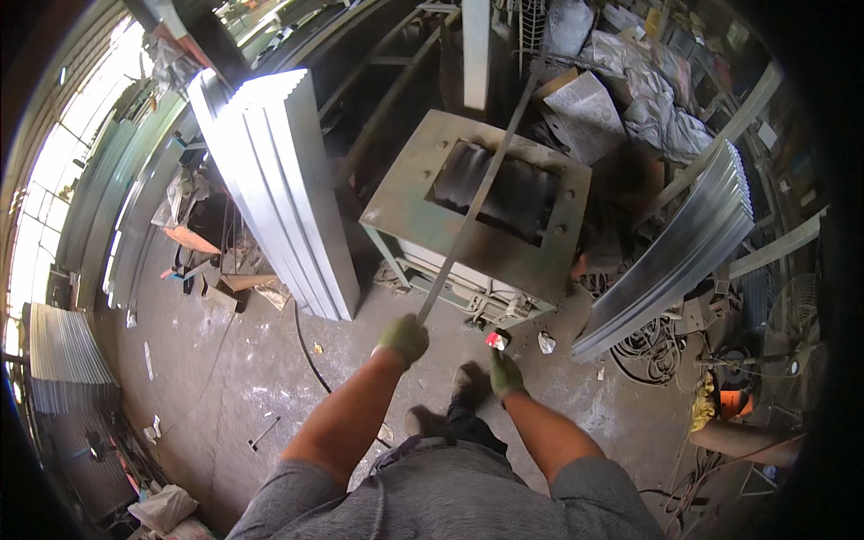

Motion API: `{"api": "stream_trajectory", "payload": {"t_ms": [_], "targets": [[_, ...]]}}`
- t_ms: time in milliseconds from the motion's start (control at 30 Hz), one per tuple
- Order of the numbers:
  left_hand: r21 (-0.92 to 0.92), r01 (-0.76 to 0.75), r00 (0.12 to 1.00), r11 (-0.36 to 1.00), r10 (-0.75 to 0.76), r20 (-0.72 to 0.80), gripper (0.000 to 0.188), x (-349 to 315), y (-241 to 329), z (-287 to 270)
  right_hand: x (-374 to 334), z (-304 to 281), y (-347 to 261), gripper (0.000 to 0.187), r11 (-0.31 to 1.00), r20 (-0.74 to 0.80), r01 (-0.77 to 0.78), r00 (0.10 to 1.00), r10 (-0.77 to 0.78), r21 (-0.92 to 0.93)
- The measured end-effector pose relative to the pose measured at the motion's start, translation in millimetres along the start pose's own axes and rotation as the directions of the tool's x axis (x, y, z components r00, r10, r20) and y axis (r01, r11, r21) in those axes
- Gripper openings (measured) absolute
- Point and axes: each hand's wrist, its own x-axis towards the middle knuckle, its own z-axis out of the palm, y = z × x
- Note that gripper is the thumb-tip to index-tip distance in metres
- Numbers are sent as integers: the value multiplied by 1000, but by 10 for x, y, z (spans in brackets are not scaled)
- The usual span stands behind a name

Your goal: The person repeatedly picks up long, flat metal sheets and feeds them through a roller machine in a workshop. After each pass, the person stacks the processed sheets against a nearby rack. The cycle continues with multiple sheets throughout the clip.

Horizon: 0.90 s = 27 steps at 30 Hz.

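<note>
- The left hand [402, 342], in a green glove, is wrapped round the near end of a long metal bar [476, 203]; held at that end only, the bar could twist or swing if the grip loosens.
- The right hand [507, 373] is by a small red-and-white object [497, 339]; I cannot tell whether its fingers pinch it or merely stand next to it, and a weak hold could let it drop.
- The bar slants across the steel stand [405, 198], over its dark recess [525, 200]; its far end reaches toward heaped clutter with a pale sheet [589, 112], where a careless push could snag it.
- A bundle of pale metal profiles [290, 198] stands left of the bar; a sideways sweep could knock and tip it.
- A black cable [309, 360] lies near the left shoe [423, 421]; a sidestep could catch it.
</note>
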Motion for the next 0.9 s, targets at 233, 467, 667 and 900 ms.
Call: {"api": "stream_trajectory", "payload": {"t_ms": [233, 467, 667, 900], "targets": [[723, -462, 886, 514, 309, 346, 27, 1704, 1361, -566, -877, -542, 2577, 78, 860, -166, -502, 860, 483, -94], [779, -523, 849, 345, 296, 438, 28, 2405, 2074, -844, -842, -693, 3523, 37, 784, -116, -335, 939, 325, -522], [620, -367, 928, 693, 226, 296, 36, 2445, 1896, -693, -291, -192, 2768, 51, 952, -194, -239, 942, 275, 189], [700, -635, 770, 325, 336, 542, 33, 1423, 1057, -327, -59, -492, 1477, 52, 802, 205, -410, 912, 355, 435]]}}
